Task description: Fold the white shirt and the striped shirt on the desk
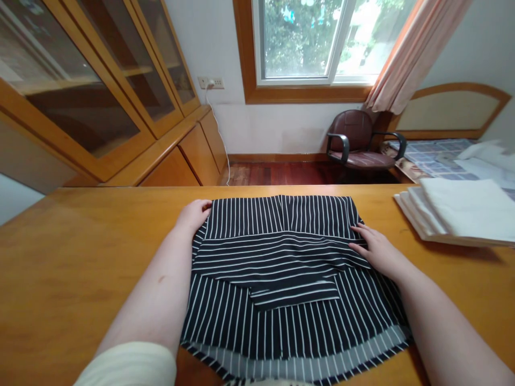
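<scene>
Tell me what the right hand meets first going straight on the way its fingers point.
The striped garment: the right hand points up and left across it, its fingertips seemingly touching the near side. How firmly they press is unclear.

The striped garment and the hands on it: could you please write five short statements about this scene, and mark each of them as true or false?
1. The left hand touches the striped garment at its far left corner. True.
2. All stripes on the garment run in the same direction. False: some run across it, others run from its far side toward the near side.
3. The fingers of the right hand rest on the right side of the garment. True.
4. Nothing lies to the right of the garment. False: a white stack lies there on the table.
5. A chair stands beyond the table, near the window. True.
</scene>
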`<state>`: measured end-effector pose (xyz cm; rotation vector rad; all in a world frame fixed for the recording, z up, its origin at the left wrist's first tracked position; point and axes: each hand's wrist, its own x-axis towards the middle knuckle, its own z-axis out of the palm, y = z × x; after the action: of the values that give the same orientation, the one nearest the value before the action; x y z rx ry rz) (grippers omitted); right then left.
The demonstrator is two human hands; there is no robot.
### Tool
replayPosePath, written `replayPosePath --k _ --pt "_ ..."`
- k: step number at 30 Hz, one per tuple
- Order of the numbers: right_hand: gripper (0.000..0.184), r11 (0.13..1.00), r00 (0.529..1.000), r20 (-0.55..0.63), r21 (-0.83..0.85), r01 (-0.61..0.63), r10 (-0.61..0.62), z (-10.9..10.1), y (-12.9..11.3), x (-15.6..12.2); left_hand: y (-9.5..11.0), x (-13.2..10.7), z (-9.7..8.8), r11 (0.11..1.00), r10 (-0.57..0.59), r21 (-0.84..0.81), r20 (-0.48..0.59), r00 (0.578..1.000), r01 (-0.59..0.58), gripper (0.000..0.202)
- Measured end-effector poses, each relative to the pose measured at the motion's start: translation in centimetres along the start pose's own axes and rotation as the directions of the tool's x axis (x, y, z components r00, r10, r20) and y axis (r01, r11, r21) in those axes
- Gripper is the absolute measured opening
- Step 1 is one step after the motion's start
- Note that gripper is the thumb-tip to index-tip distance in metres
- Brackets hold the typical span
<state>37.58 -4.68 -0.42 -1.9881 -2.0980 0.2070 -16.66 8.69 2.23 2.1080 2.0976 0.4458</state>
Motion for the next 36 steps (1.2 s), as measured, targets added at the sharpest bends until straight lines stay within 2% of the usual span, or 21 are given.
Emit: replayPosePath --k 4,8,11,16,19,21,25,29,32,34,36 --pt "0.055 1.000 1.000 0.014 -0.009 0.002 -0.002 0.1 0.1 0.0 0.1 0.2 0.6 1.000 0.002 -0.025 0.012 1.000 -0.002 0.040" --pt "0.053 1.000 1.000 0.008 0.008 0.002 -0.002 0.2 0.3 0.0 0.1 0.6 0.8 0.999 -0.039 -0.038 -0.038 0.999 0.038 0.034" --pt "0.053 1.000 1.000 0.003 0.012 -0.001 0.001 0.2 0.5 0.0 -0.3 0.6 1.0 0.973 -0.139 -0.198 -0.094 0.986 0.118 0.028" --pt "0.054 1.000 1.000 0.022 0.000 -0.001 0.001 0.2 0.5 0.1 -1.8 0.5 1.2 0.841 -0.385 -0.466 -0.157 0.910 0.275 0.031" --pt "0.055 1.000 1.000 0.029 -0.001 0.000 0.000 0.1 0.5 0.1 -2.2 0.6 1.1 0.758 -0.476 -0.553 -0.107 0.873 0.346 0.038" --pt "0.055 1.000 1.000 0.023 0.000 0.000 0.000 0.1 0.5 0.0 -2.0 0.6 0.9 0.755 -0.462 -0.538 -0.032 0.886 0.374 0.036" --pt "0.055 1.000 1.000 0.022 0.002 0.002 -0.003 0.1 0.4 0.0 -0.6 0.8 0.6 0.857 -0.365 -0.369 0.058 0.929 0.360 0.040" --pt "0.055 1.000 0.999 0.033 0.005 0.005 -0.006 0.0 0.3 0.0 0.6 0.7 0.5 0.896 -0.372 -0.228 0.081 0.925 0.381 0.031" --pt "0.055 1.000 1.000 0.029 0.002 0.005 -0.005 0.0 0.3 0.0 0.9 0.5 0.5 0.882 -0.371 -0.299 0.038 0.928 0.365 0.019" --pt "0.055 1.000 1.000 0.022 -0.002 0.009 -0.009 0.1 0.4 0.0 1.0 0.4 0.6 0.821 -0.409 -0.431 0.014 0.912 0.375 0.014" --pt "0.055 1.000 1.000 0.015 -0.008 0.020 -0.020 0.2 0.4 0.0 1.2 0.2 0.6 0.737 -0.449 -0.550 0.037 0.893 0.393 0.012"
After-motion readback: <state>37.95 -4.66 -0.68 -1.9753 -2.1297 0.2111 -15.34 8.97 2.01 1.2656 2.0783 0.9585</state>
